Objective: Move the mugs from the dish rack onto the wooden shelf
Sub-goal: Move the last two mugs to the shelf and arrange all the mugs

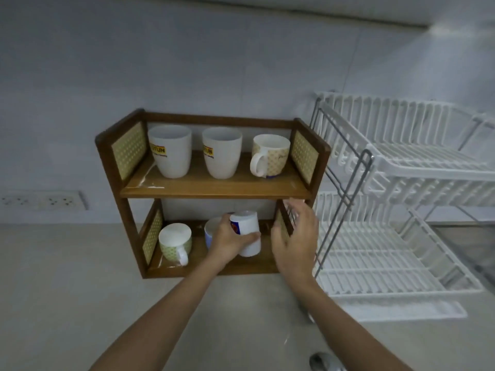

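Observation:
A two-tier wooden shelf (pixel 214 190) stands on the counter. Its top tier carries two tall white mugs (pixel 171 153) (pixel 222 153) and a patterned mug (pixel 270 156). On the bottom tier a green patterned mug (pixel 175 243) sits at the left, and a blue-white mug (pixel 210 231) shows behind my left hand. My left hand (pixel 227 239) grips a white mug with a red and blue print (pixel 247 231), tilted over the bottom tier's right part. My right hand (pixel 294 236) hovers open just right of it, holding nothing. The white dish rack (pixel 401 167) to the right shows no mugs.
A tiled wall rises behind the shelf, with a socket strip (pixel 42 202) at the left. A rounded metal object (pixel 321 362) lies at the counter's front edge. The dish rack's metal frame post (pixel 345 210) stands close to the shelf's right side.

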